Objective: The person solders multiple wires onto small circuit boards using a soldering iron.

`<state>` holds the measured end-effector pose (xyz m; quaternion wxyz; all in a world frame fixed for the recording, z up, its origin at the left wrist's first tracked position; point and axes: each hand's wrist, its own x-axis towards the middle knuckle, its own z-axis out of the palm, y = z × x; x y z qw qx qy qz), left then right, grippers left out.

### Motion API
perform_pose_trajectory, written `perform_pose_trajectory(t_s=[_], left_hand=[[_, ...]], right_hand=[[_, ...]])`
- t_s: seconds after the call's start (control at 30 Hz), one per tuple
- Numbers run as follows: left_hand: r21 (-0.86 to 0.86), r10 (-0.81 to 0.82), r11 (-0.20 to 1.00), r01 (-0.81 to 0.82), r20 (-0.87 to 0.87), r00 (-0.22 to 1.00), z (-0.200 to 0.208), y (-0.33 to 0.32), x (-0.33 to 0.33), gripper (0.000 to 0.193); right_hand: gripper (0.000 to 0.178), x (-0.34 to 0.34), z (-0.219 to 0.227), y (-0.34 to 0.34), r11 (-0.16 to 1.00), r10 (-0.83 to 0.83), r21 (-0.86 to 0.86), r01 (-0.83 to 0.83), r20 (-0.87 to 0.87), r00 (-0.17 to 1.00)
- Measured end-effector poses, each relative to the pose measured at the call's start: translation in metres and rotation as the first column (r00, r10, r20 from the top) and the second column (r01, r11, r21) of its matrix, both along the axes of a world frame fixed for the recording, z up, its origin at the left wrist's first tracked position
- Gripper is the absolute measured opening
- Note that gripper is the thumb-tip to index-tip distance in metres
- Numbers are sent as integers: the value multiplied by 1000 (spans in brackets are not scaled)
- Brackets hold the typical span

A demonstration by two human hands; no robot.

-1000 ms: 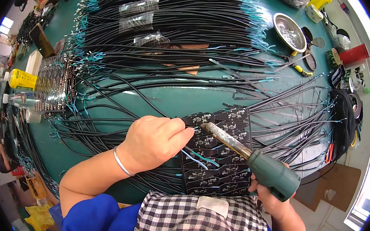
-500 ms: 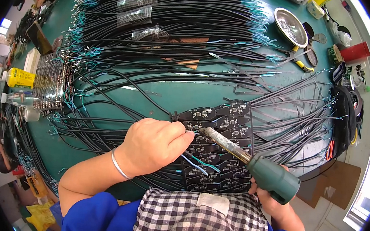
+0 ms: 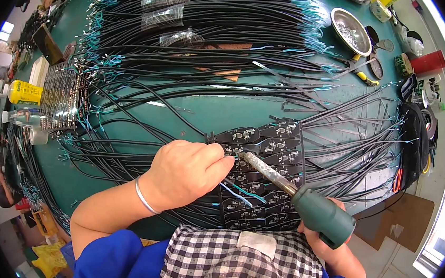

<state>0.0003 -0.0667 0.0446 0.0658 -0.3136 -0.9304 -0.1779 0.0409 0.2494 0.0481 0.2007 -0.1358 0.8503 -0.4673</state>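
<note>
My right hand (image 3: 323, 242) is wrapped round the dark green handle of a soldering iron (image 3: 269, 174), partly hidden behind the handle. The iron's whitish shaft slants up and left, its tip touching or just over a panel of black circuit boards (image 3: 244, 135). Close to that tip, my left hand (image 3: 189, 172) is closed in a pinch, and a bit of teal wire shows at its fingertips. Below those fingers, loose blue and green wires (image 3: 243, 192) lie across the boards. Black cables run out from both sides of the panel.
Bundled black cables (image 3: 233, 21) with teal ends fill the far table. A metal bowl (image 3: 350, 31) and yellow-handled cutters (image 3: 366, 79) stand far right. At left are a yellow bottle (image 3: 25, 93), a clear bottle (image 3: 26, 117) and a phone (image 3: 48, 45). Cardboard (image 3: 403, 221) lies lower right.
The soldering iron's handle and my right hand have shifted slightly left and down. Its tip has moved a little left, nearer my left fingertips. My left hand stays almost in place.
</note>
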Motion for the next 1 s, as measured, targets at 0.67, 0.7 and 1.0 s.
perform_pose_trajectory(t_s=[0.67, 0.7, 1.0], left_hand=[[-19, 17, 1000, -17, -3, 1000, 1, 4, 0, 15], [-3, 26, 1000, -26, 31, 999, 3, 5, 1, 17], [83, 103, 990, -118, 165, 981, 2, 4, 1, 38]], right_hand=[[22, -6, 13, 2, 999, 16, 30, -17, 7, 1000], [22, -7, 14, 3, 999, 29, 35, -30, 36, 999], [27, -16, 13, -3, 1000, 7, -15, -6, 12, 1000]])
